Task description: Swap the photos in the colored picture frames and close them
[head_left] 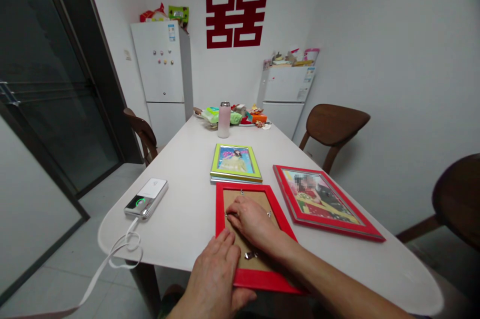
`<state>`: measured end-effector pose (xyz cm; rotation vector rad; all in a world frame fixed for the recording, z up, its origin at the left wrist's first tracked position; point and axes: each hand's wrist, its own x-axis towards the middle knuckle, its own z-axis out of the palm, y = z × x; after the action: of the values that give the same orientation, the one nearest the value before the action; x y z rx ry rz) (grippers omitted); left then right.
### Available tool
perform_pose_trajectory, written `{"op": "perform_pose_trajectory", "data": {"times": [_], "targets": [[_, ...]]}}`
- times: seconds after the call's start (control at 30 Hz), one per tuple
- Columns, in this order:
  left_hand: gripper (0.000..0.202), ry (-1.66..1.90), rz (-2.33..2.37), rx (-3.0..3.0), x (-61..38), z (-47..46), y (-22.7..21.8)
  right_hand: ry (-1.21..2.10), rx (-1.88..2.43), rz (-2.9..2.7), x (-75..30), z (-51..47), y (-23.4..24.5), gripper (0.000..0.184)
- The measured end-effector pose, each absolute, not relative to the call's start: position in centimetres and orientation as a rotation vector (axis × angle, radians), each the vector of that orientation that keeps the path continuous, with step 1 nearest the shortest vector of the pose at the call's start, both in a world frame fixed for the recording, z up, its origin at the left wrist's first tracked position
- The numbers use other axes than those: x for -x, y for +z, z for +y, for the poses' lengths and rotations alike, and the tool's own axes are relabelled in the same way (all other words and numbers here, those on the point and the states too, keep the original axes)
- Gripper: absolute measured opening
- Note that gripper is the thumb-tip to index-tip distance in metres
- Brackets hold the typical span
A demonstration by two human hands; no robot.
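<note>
A red picture frame (257,278) lies face down at the table's near edge, its brown backing board (268,204) turned up. My left hand (217,269) grips its lower left corner, fingers over the left side and thumb at the near edge. Reaching across the board, my right hand (249,219) is closed, its fingertips pinching at a small metal clip (226,215) on the left side. Other clips show at the top (242,192) and right (269,214). A metal hanger piece (249,255) sits near the bottom of the board.
Behind it lie stacked frames, a yellow-green photo frame (256,164) uppermost. Right of it is another red photo frame (337,226). A power bank (147,199) with a white cable (108,259) lies left. Farther back stand a pink bottle (224,121) and colourful packages (258,118). Chairs (333,124) flank the table.
</note>
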<state>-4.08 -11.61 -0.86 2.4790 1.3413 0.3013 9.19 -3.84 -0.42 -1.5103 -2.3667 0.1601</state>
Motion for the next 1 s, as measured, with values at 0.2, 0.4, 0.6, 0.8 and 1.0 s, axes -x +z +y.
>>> {"op": "perform_pose_trajectory", "data": {"times": [0.2, 0.4, 0.6, 0.8, 1.0], "targets": [[0.054, 0.322, 1.304, -2.487, 4.2, -11.4, -0.8, 0.068, 1.665, -2.263, -11.0, -2.8, -0.5, 0.024], [0.056, 0.305, 1.272, -2.471, 3.8, -11.1, -1.0, 0.014, 1.782, -2.177, -12.9, -1.1, -1.0, 0.026], [0.057, 0.300, 1.266, -2.449, 3.6, -11.0, -0.7, 0.034, 1.758, -2.169, -13.2, -2.1, -0.5, 0.031], [0.057, 0.271, 1.280, -2.448, 3.3, -11.2, -0.3, 0.240, 1.706, -2.247, -15.3, -7.5, 0.5, 0.039], [0.066, 0.308, 1.277, -2.365, 3.6, -11.3, -0.5, 0.323, 1.726, -2.182, -15.3, -9.5, 0.1, 0.045]]}}
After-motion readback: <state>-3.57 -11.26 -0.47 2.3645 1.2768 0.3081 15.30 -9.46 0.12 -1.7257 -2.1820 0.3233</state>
